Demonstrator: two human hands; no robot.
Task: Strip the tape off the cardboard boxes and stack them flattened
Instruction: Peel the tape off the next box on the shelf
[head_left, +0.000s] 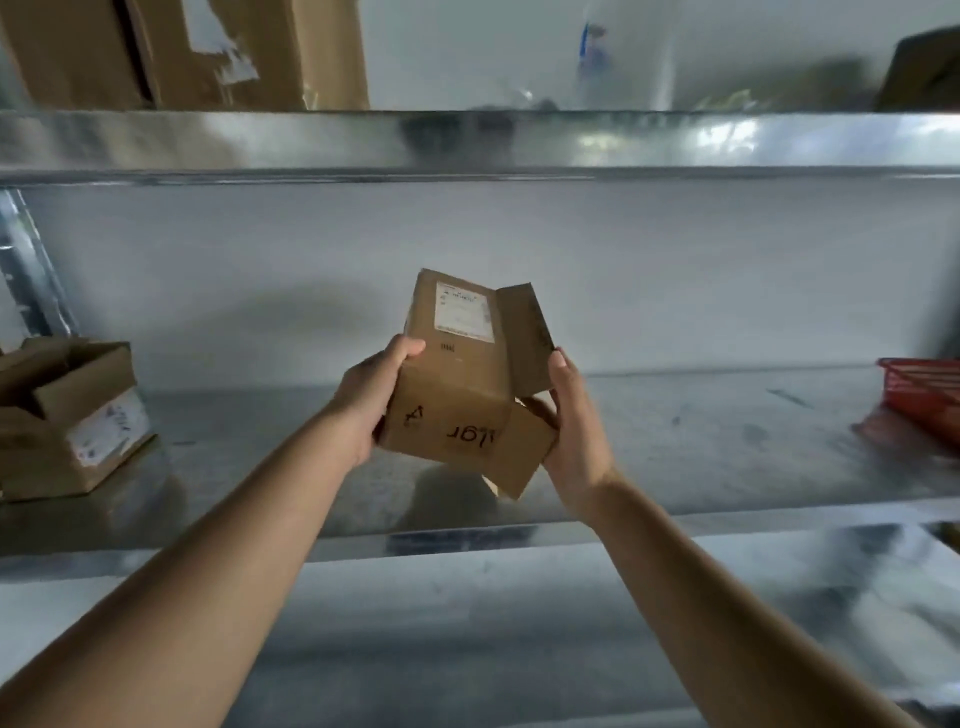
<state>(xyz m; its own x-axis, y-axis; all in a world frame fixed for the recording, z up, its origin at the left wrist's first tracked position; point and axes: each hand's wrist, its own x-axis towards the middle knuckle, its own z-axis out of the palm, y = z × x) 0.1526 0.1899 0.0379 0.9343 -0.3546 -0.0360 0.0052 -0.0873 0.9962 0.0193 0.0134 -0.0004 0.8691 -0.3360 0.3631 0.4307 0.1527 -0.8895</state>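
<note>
Cardboard box (457, 379), small and brown, is in the air between my two hands, above the metal shelf (675, 441) and in front of the grey back wall. It looks light and probably empty, because I hold it with ease. The walls are stiff along the folds but will bend if I press in the middle. The surface is dry and not slippery. A white label (464, 310) is on the upper face, and black marker writing is on the face toward me. The flaps (524, 338) on the right side are already open and loose, so they give no firm hold.

My left hand (371, 402) grips the left edge, thumb on top and fingers curled under. My right hand (569, 421) holds the open end, fingers around the lower flap.

I cannot see tape from here. I think it is better to hold by the corners, where the cardboard is strongest.

Another open box (72, 415) sits at the left of the shelf, a red basket (924, 389) at the right.
</note>
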